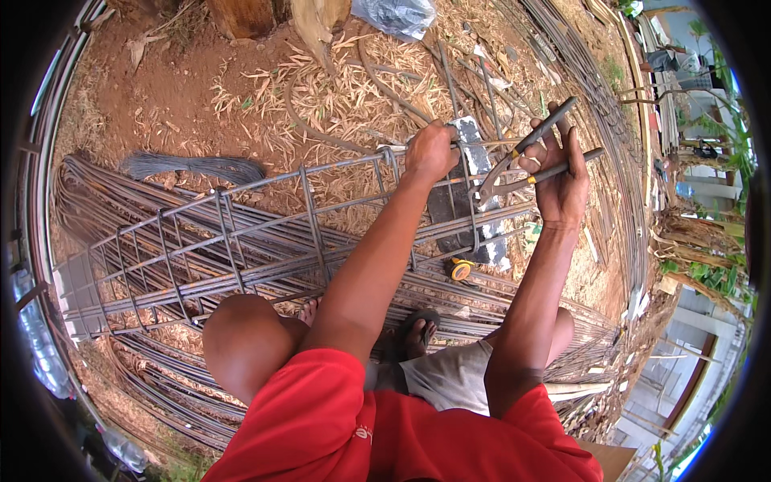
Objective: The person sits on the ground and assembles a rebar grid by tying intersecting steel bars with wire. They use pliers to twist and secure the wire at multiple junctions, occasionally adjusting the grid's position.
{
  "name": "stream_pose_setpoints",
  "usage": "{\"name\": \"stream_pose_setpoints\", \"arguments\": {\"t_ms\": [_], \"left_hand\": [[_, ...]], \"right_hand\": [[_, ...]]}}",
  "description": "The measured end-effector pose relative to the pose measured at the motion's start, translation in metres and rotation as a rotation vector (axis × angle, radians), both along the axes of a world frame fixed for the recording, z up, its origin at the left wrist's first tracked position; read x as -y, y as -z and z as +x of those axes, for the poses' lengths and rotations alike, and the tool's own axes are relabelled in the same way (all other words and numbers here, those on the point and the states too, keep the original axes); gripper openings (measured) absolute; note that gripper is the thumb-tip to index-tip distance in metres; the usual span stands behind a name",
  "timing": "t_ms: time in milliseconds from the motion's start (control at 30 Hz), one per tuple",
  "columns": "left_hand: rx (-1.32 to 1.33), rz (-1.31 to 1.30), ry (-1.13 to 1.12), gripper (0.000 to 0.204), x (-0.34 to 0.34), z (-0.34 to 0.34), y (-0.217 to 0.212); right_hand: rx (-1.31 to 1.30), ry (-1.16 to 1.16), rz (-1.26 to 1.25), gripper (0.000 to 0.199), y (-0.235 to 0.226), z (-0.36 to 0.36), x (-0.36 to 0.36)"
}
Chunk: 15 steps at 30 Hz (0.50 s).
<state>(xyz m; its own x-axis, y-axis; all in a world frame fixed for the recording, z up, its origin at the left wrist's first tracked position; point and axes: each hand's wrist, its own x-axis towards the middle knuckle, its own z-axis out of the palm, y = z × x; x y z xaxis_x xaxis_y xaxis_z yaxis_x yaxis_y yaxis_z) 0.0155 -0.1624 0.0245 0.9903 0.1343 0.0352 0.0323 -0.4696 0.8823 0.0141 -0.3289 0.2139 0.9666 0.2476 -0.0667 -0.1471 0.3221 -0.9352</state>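
Observation:
A long cage of steel bars and square stirrups (241, 233) lies on its side across the ground in front of me. My left hand (430, 153) is closed around a bar at the cage's upper right end. My right hand (558, 181) holds a pair of metal pincers (522, 161) by both handles, with the jaws pointing down-left at the cage end, close to a stirrup. The handles stand apart in my grip. Thin tie wire at the jaws is too small to make out.
More long steel bars (185, 394) lie stacked under the cage, and others curve along the right (594, 88). A bundle of thin wire (193, 167) lies at the left. A yellow tape measure (460, 269) sits near my sandalled foot (418, 329). Dry leaves cover the red soil.

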Motion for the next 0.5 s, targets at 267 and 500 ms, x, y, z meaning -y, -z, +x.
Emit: {"name": "stream_pose_setpoints", "arguments": {"t_ms": [267,500], "left_hand": [[-0.027,-0.013,0.002,0.031,0.000,0.000,-0.002],[-0.029,-0.003,0.026,0.029,-0.001,0.002,-0.002]], "right_hand": [[-0.001,0.139,-0.411,0.059,0.027,0.089,-0.054],[-0.099,0.148,-0.446,0.055,0.056,0.120,-0.060]]}}
